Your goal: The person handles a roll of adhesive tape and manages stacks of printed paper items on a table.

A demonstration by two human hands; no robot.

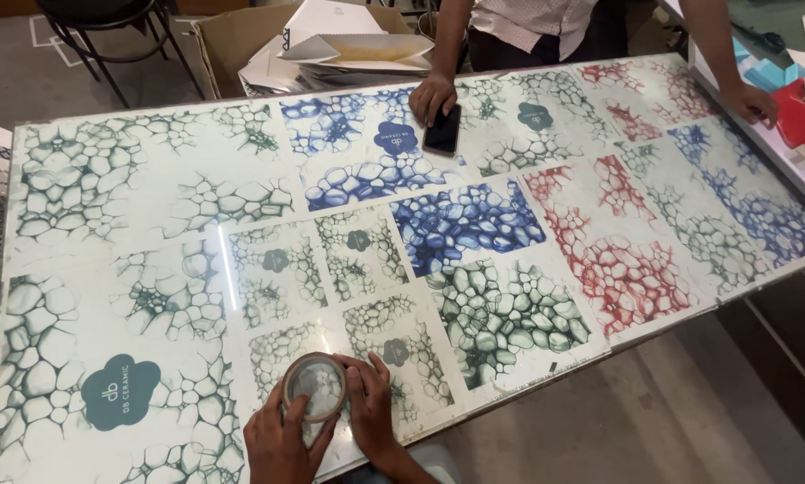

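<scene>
Both my hands hold a roll of clear tape [315, 386] with a brown core at the near edge of the table. My left hand [281, 441] grips its lower left side. My right hand [371, 408] wraps around its right side, fingers on the rim. The roll rests on or just above a glass-topped table [151, 179] covered with sheets printed in green, blue and red cell-like patterns.
Across the table stands another person, one hand [431, 94] resting on a black phone [443, 130], the other hand [750, 100] on a side counter near a red object [801, 116]. A cardboard box [241, 40] with folded white boxes and a black stool [107, 27] stand behind.
</scene>
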